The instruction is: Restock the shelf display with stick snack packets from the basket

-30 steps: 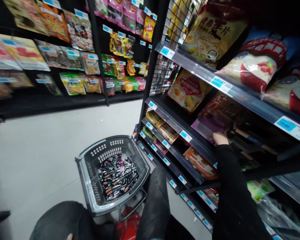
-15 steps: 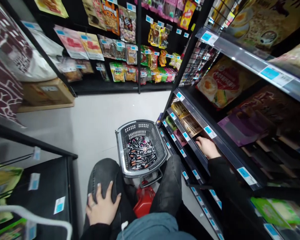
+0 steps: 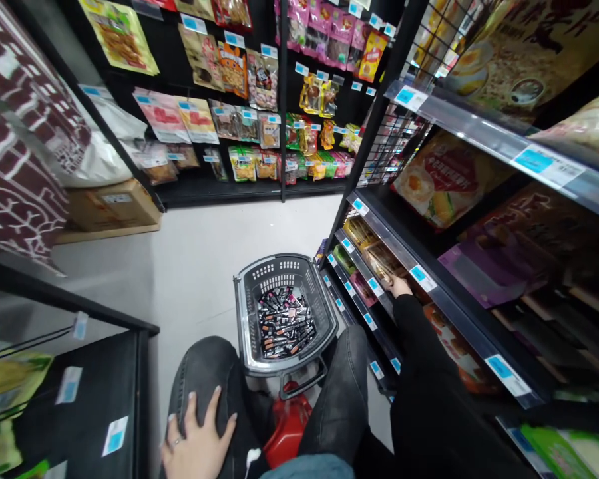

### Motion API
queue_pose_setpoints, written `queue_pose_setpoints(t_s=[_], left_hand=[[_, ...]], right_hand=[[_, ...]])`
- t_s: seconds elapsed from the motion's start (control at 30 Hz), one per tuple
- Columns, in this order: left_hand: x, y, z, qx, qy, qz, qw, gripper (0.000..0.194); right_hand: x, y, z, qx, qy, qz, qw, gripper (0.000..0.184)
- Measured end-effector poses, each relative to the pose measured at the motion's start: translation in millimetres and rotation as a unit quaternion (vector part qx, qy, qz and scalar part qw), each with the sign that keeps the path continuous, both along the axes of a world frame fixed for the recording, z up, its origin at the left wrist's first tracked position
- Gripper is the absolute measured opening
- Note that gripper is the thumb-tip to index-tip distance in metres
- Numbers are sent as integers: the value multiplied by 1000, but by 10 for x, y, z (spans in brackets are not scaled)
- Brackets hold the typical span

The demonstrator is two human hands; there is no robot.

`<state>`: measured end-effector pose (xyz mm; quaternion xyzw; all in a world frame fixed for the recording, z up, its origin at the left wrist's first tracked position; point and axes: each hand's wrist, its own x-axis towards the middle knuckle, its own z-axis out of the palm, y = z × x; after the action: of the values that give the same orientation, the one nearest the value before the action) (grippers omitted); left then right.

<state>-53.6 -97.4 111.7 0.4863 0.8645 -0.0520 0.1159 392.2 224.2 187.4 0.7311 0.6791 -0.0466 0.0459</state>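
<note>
My left hand (image 3: 198, 436) lies flat on my left thigh, with its fingers spread and a ring on one finger. On the right, my right hand (image 3: 400, 286) reaches into a low shelf, its fingers closed at the near end of a brown and gold packet (image 3: 378, 261). Part of those fingers is hidden by the packet and the shelf lip. Between my knees stands a grey shopping basket (image 3: 245, 326). Many small dark tubes (image 3: 285, 322) with pink and orange parts are heaped in it.
A red object (image 3: 285, 426) lies between my legs, beneath the basket handle. The right-hand rack (image 3: 459, 313) has several tiers with price tags. Hanging snack bags (image 3: 232, 66) fill the rack ahead. A cardboard box (image 3: 114, 209) sits at left, near a black shelf (image 3: 94, 386).
My right hand has moved forward along the low shelf to the brown and gold packet. The view has tilted up slightly; my left hand stays on the thigh.
</note>
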Motion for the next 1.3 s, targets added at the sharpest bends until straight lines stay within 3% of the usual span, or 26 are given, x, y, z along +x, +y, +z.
queue_pose_setpoints(t_s=[0.23, 0.43, 0.53, 0.6, 0.7, 0.77, 0.83, 0.9, 0.97, 1.1, 1.3], left_hand=[[2, 39, -97, 45, 15, 4, 999, 62], [10, 6, -64, 87, -12, 3, 996, 59], [49, 56, -10, 128, -48, -39, 990, 52], [133, 219, 54, 168, -123, -90, 974, 46], [367, 695, 230, 201, -355, -127, 904, 45], [563, 1103, 400, 160, -545, -73, 820, 53], [741, 1494, 588, 101, -696, 34, 710, 62], [866, 1789, 771, 72, -769, 90, 628, 63], [923, 1936, 933, 11, -819, 75, 569, 61], [855, 1803, 1159, -44, -857, 44, 512, 63], [669, 1234, 1235, -11, -872, 18, 490, 76]], right_hand=[[134, 20, 139, 80, 124, -18, 989, 22], [-42, -96, 290, 138, 246, -10, 959, 19], [-191, -304, 326, 137, 244, 6, 960, 17], [-288, -493, 360, 129, 242, 31, 961, 15], [-420, -841, 469, 118, 243, 92, 959, 15], [-501, -1107, 587, 106, 247, 131, 954, 15], [-579, -1389, 722, 84, 256, 163, 949, 14], [-655, -1671, 851, 61, 262, 199, 942, 11], [-726, -1941, 954, 43, 256, 233, 937, 8], [-863, -2388, 1062, -12, 238, 266, 934, 8], [-997, -2707, 1097, -50, 181, 261, 947, 9]])
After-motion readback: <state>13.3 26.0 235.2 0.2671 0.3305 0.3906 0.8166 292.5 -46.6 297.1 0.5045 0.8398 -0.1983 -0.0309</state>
